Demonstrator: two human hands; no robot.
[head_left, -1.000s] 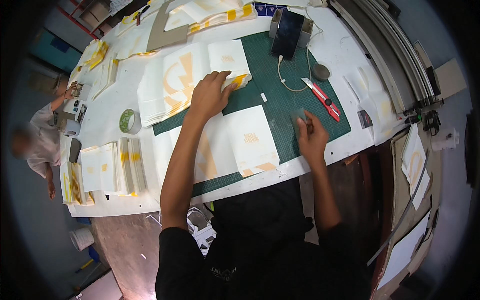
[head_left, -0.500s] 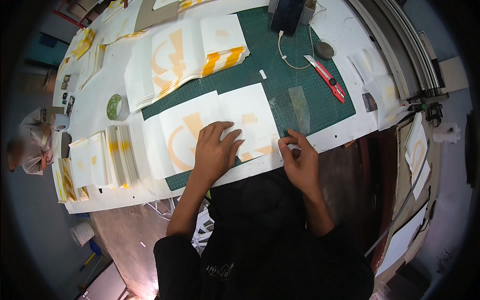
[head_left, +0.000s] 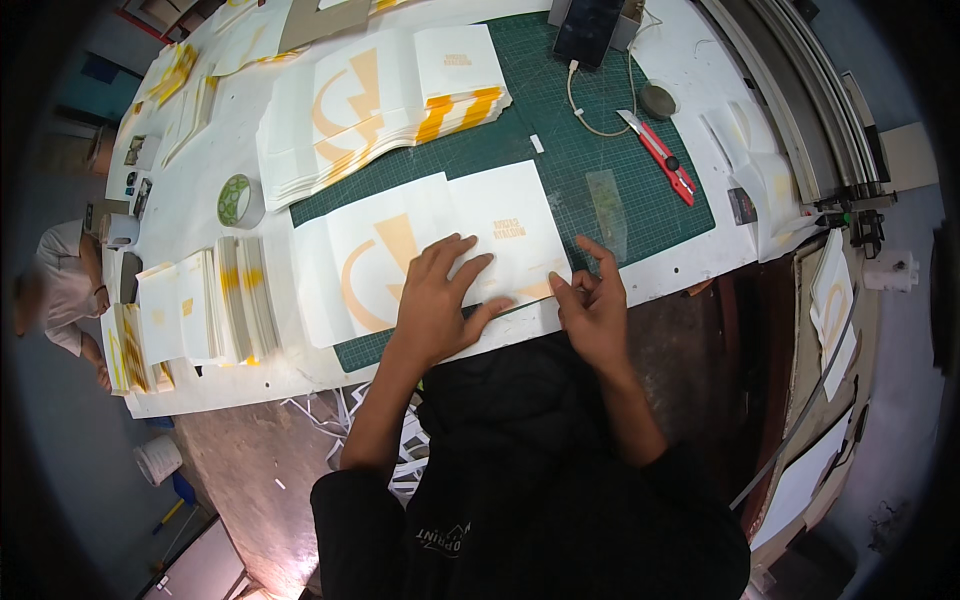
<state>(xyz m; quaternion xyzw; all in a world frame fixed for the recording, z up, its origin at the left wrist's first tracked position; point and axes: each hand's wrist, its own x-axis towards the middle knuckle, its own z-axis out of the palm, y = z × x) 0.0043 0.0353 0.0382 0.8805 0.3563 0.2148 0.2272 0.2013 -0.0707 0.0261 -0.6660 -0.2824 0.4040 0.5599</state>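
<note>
On the green cutting mat, we best steady the printed paper sheet with our open left hand; whether our right hand pinches its corner, we cannot tell.

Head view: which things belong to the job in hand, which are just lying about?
Likely in the job:
- printed sheet, left hand on it, right hand at its near right corner
- cutting mat under it
- clear strip
- stack of printed sheets

Seemingly just lying about:
- phone
- red cutter, unheld
- green-patterned bowl
- bucket on the floor
</note>
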